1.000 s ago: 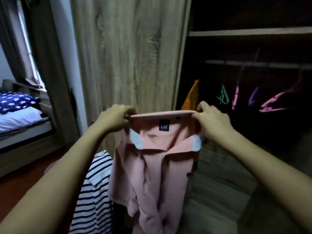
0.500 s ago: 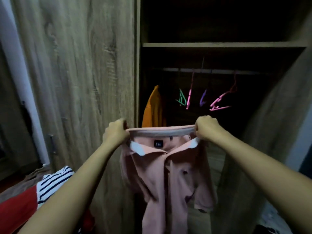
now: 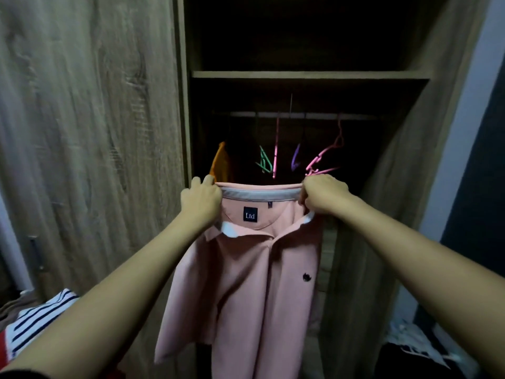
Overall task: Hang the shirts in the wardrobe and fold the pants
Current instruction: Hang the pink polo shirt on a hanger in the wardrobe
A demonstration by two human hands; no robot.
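1. Head view, centre of the frame: a pink polo shirt (image 3: 246, 283) hangs stretched between two raised hands, its front facing the camera and its hem dropping past the bottom edge.
2. The left hand (image 3: 200, 201) is closed on the left end of the collar, fingers curled over the fabric and the thumb tip showing above the collar edge.
3. The right hand (image 3: 323, 196) is closed on the right end of the collar in a fist, knuckles toward the camera.
4. The collar band runs taut and nearly level between the two hands; a dark label reading "Ltd" sits just below it, and a small dark emblem shows on the chest at the right.
5. Behind the shirt, in the upper middle of the frame, the wardrobe (image 3: 308, 75) stands open and dark, with a shelf across it and a rail (image 3: 300, 114) beneath.
6. On the rail hang an orange garment (image 3: 221, 162) at the left, then a green hanger (image 3: 263, 161), a pink hanger (image 3: 276, 149), a purple hanger (image 3: 295, 160) and another pink hanger (image 3: 326, 157) just above the right hand.
7. The wood-grain wardrobe door (image 3: 87, 132) fills the left of the frame.
8. At the lower left a striped shirt (image 3: 38, 321) lies on a pile, partly hidden by the left forearm.
9. At the lower right, pale crumpled cloth (image 3: 418, 343) lies low in the dark; what it is cannot be told.
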